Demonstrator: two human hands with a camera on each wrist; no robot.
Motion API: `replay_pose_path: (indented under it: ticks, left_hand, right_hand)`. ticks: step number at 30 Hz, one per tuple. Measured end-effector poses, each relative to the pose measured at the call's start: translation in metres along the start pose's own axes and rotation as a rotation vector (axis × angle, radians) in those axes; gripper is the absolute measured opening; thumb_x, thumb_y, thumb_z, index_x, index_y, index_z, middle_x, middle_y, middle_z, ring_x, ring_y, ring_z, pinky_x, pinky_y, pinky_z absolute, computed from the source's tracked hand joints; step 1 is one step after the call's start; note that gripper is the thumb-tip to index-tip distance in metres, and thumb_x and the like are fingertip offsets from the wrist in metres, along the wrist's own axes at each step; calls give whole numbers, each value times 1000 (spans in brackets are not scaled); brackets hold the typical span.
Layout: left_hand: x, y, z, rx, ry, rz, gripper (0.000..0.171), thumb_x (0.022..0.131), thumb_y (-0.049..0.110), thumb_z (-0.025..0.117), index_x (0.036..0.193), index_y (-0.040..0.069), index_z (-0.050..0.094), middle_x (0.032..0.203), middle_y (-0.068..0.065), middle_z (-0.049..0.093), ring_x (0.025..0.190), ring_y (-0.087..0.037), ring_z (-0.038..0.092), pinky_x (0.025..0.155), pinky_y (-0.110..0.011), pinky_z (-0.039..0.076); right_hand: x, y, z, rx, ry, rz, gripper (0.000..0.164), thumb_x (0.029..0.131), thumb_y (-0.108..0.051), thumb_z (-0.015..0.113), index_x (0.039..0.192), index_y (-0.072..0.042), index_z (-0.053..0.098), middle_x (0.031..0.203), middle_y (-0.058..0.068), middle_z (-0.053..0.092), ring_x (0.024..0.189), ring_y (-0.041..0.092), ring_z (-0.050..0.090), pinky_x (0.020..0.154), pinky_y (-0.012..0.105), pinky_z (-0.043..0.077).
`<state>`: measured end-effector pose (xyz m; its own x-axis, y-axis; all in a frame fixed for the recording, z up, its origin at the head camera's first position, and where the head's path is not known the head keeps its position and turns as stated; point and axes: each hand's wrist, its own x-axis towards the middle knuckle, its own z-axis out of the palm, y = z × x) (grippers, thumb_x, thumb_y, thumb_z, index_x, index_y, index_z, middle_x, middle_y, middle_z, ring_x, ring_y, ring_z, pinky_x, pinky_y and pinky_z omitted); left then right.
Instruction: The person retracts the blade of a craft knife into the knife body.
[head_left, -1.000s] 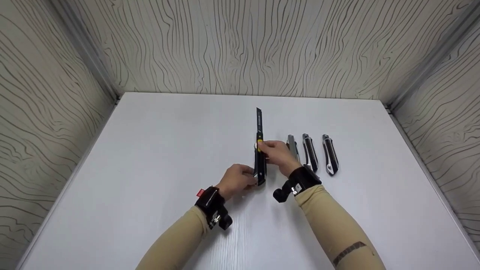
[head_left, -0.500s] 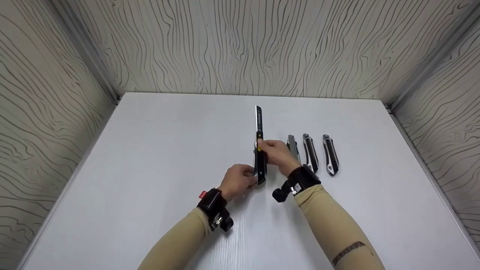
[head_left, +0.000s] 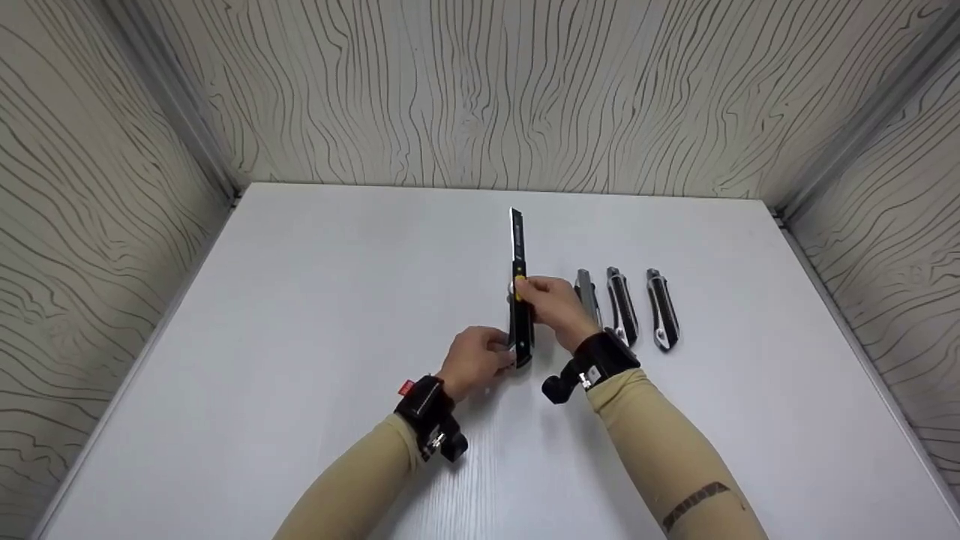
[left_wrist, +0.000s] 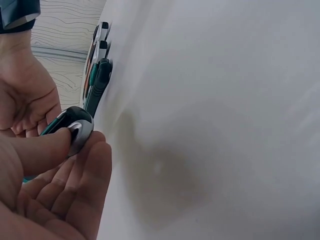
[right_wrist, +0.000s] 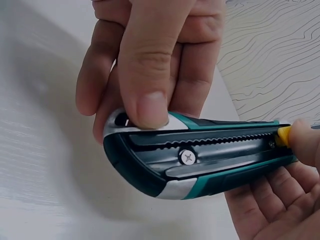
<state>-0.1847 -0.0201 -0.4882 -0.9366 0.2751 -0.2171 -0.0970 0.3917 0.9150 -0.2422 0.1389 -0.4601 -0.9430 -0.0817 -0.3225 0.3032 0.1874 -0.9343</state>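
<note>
A utility knife (head_left: 523,330) with a black, green and silver handle is held above the white table, its long dark blade pointing toward the back wall. My right hand (head_left: 553,306) grips the handle's front part, the thumb on the yellow slider (right_wrist: 284,136). At the rear end, my left hand (head_left: 474,361) pinches the silver butt between thumb and fingers. The right wrist view shows the toothed track and a screw (right_wrist: 187,157) along the handle. In the left wrist view, the butt end (left_wrist: 80,132) sits between the left thumb and fingertips.
Right of my hands, three utility knives lie on the table (head_left: 337,262): a grey one (head_left: 588,296) partly hidden by the right hand, a middle one (head_left: 622,304) and the rightmost one (head_left: 662,309). Wood-patterned walls (head_left: 465,97) bound the table at the back and sides.
The knife's blade tip has shifted slightly up and toward the back wall in the head view. Both hands keep their hold, with barely any movement.
</note>
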Motion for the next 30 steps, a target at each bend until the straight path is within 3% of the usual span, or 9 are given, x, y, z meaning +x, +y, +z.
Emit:
replay_pose_path:
  ticks: [7,13,24,30]
  left_hand:
    - [0,0,0,12,5,-9,22,87,9,69,107,0,71,89,-9,75,71,-14,65,61,-22,50]
    - [0,-1,2,-10,13,-5,21,87,6,67,107,-1,70,91,-10,74,70,-13,64,60,-21,50]
    - [-1,0,7,-150,-43,-44,22,88,2,59,109,-5,61,97,-14,71,76,-12,61,69,-24,54]
    - [0,0,6,-137,-37,-37,26,89,3,58,114,-5,61,100,-15,72,75,-12,62,67,-23,53]
  right_hand:
    - [1,0,1,2,26,23,32,100,-28,55,114,-1,65,98,3,69,81,11,64,76,26,52]
    - [0,-1,1,4,38,40,32,100,-29,55,114,-2,65,93,0,67,79,10,63,76,26,51]
    - [1,1,1,37,59,76,31,100,-25,55,118,-2,64,98,3,69,80,11,64,78,27,51]
    - [-1,0,0,43,59,89,32,100,-24,55,124,-4,62,106,4,69,87,12,64,84,29,50]
